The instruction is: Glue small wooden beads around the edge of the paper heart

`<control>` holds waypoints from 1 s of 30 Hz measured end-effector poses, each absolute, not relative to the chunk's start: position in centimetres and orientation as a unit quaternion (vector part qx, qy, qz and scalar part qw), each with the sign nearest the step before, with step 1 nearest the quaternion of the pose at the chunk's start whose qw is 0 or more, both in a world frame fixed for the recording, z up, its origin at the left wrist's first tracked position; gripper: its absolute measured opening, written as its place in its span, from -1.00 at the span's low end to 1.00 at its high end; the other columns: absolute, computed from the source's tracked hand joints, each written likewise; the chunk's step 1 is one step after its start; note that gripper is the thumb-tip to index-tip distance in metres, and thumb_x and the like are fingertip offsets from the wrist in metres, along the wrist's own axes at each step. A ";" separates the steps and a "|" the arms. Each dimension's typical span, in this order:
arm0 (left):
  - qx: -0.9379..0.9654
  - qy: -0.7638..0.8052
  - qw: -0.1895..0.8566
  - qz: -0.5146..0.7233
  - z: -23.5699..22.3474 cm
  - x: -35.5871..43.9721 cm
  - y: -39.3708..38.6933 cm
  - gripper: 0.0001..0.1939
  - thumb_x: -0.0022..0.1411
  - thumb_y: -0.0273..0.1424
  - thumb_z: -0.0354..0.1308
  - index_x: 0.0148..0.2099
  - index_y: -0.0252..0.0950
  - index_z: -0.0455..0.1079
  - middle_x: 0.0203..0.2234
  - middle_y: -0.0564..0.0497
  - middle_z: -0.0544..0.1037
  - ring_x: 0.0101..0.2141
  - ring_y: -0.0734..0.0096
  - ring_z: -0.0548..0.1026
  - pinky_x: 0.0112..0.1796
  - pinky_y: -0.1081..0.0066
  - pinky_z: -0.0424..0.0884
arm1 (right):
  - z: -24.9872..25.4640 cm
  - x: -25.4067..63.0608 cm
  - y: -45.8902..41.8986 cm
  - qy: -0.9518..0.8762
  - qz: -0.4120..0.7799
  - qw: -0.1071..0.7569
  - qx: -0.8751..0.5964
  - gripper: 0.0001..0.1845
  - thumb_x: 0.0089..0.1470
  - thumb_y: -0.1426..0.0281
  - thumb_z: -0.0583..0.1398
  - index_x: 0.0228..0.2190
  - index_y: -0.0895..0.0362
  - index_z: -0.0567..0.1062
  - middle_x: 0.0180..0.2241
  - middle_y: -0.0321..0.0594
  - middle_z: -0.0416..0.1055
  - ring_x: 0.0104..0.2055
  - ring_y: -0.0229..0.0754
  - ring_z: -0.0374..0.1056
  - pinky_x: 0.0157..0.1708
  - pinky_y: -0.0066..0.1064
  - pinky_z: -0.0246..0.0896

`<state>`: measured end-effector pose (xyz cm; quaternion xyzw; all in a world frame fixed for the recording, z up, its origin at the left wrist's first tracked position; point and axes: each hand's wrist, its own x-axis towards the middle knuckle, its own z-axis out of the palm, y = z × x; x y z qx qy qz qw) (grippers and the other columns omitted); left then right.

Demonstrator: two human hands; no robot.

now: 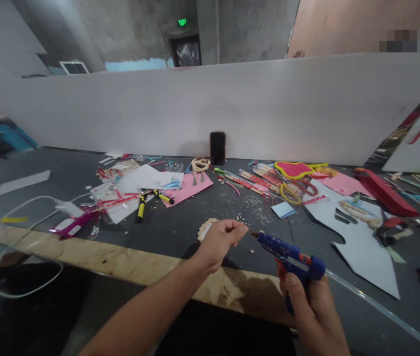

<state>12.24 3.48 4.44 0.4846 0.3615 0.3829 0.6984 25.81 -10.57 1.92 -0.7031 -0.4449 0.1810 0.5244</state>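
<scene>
My right hand (310, 301) is wrapped round a blue glue gun (291, 254), whose nozzle points left. A long clear glue stick (376, 306) trails out of its back end. Close to the nozzle tip, my left hand (221, 242) has thumb and fingers pinched together; whatever sits between them is too small to make out. Partly hidden behind that hand, a round piece with a pale beaded edge and a white middle (205, 230) lies on the dark table (180, 232).
A phone (218, 147) leans against the white partition (158, 113). Yellow-black pliers (141, 207), pink paper (191, 188) and a purple tool (72, 225) with a white cable lie left. On the right are wrapped sticks (245, 183), cut white paper (365, 252) and a red stapler-like object (388, 193).
</scene>
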 end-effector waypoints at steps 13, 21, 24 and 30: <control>0.491 0.389 0.652 0.427 4.3 10.1 3.0 -0.65 -0.04 -0.14 0.30 -0.41 -0.37 0.43 -0.65 0.15 0.26 -0.58 0.60 0.13 -0.52 0.52 0.03 | 4.2 33.4 -7.9 -0.445 0.150 0.323 -0.822 -0.46 0.00 -0.05 -0.04 -0.35 0.12 0.45 -0.41 -0.14 0.50 -0.37 -0.06 0.40 -0.43 -0.32 0.27; 0.478 0.409 0.654 0.421 3.2 9.1 0.6 -0.65 -0.02 -0.14 0.27 -0.40 -0.36 0.40 -0.67 0.18 0.20 -0.58 0.59 0.10 -0.52 0.51 0.02 | 5.4 36.0 -6.6 -0.473 0.069 0.040 -0.877 -0.39 -0.03 -0.18 -0.07 -0.64 0.01 0.44 -0.65 -0.06 0.44 -0.63 0.04 0.38 -0.63 -0.20 0.17; 0.474 0.415 0.654 0.418 2.9 9.0 0.2 -0.67 -0.03 -0.16 0.27 -0.40 -0.36 0.40 -0.65 0.17 0.22 -0.57 0.58 0.11 -0.52 0.51 0.03 | 5.6 34.6 -6.8 -0.481 0.046 0.075 -0.872 -0.49 -0.01 -0.11 -0.03 -0.51 -0.02 0.47 -0.61 -0.06 0.46 -0.67 -0.02 0.36 -0.69 -0.26 0.14; 0.458 0.417 0.667 0.415 2.7 9.0 -0.4 -0.67 -0.01 -0.15 0.24 -0.39 -0.34 0.38 -0.64 0.17 0.22 -0.57 0.58 0.12 -0.51 0.51 0.05 | 2.4 29.5 -5.1 -0.675 0.017 0.241 -0.697 -0.65 0.07 0.20 0.02 -0.23 0.10 0.47 -0.24 -0.08 0.51 -0.25 -0.04 0.45 -0.30 -0.23 0.34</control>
